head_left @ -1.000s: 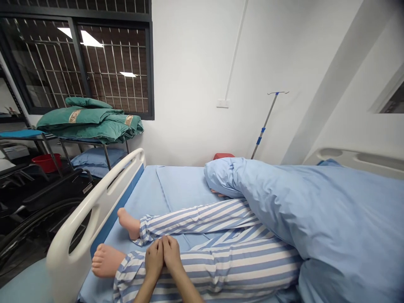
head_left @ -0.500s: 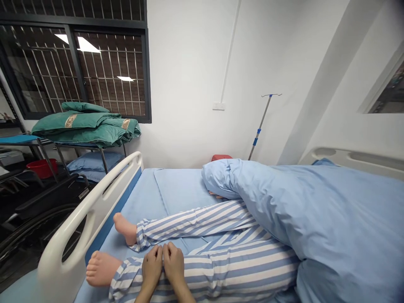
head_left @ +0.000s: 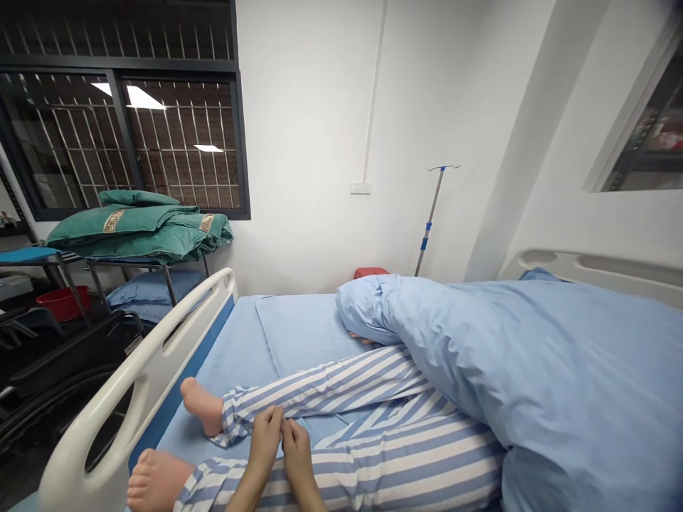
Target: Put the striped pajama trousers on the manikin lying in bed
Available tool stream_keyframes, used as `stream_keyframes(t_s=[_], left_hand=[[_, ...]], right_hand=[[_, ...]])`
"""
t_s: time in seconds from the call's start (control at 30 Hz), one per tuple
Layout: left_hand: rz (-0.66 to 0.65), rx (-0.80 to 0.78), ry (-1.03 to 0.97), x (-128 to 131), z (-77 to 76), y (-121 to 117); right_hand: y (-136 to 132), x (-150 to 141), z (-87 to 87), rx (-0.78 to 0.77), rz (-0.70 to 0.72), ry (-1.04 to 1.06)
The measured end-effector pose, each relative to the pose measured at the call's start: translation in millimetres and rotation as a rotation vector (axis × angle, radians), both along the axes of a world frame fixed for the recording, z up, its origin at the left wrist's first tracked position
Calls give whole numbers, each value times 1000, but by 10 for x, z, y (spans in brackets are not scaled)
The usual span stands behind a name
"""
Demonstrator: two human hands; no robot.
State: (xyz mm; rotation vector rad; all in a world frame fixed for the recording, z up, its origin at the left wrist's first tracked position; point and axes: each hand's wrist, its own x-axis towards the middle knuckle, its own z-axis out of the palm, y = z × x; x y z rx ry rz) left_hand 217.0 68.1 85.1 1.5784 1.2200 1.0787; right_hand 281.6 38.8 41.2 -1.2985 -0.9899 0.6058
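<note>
On the bed lie the two legs of a manikin in blue-and-white striped trousers (head_left: 395,455), with a bare near foot (head_left: 160,480) and a bare far foot (head_left: 203,407). My left hand (head_left: 265,439) is closed, its fingers curled in, above the gap between the lower legs by the far trouser cuff. Close beside it, nearly touching, my right hand (head_left: 297,449) is also curled closed. No object shows in either hand, and the trouser cloth does not look pulled. A blue quilt (head_left: 480,341) covers the rest of the manikin.
At the left stands the white footboard (head_left: 144,355), with a black wheelchair (head_left: 58,384) beyond it. Green folded bedding (head_left: 144,231) lies on a rack below the window. An IV pole (head_left: 431,220) stands behind the bed, by a red object (head_left: 371,272).
Both closed hands have moved a little from the near shin toward the far leg and turned more toward each other. The camera view has shifted slightly.
</note>
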Motion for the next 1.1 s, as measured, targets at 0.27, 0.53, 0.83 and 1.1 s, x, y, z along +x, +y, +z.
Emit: stream_keyframes(t_s=[0.27,0.53,0.83,1.1], left_hand=[[138,100,311,32,-542,-190],[77,118,445,11,-518,-135],[54,153,513,48,-515,-176],[40,204,619,51,-572,-193]], right_hand=[[-44,-6,-24,-47,-5,115],[-34,49,85,-85,-15,21],[-164,232,253,-86,15,-97],[-134,225,-90,-118,-24,-125]])
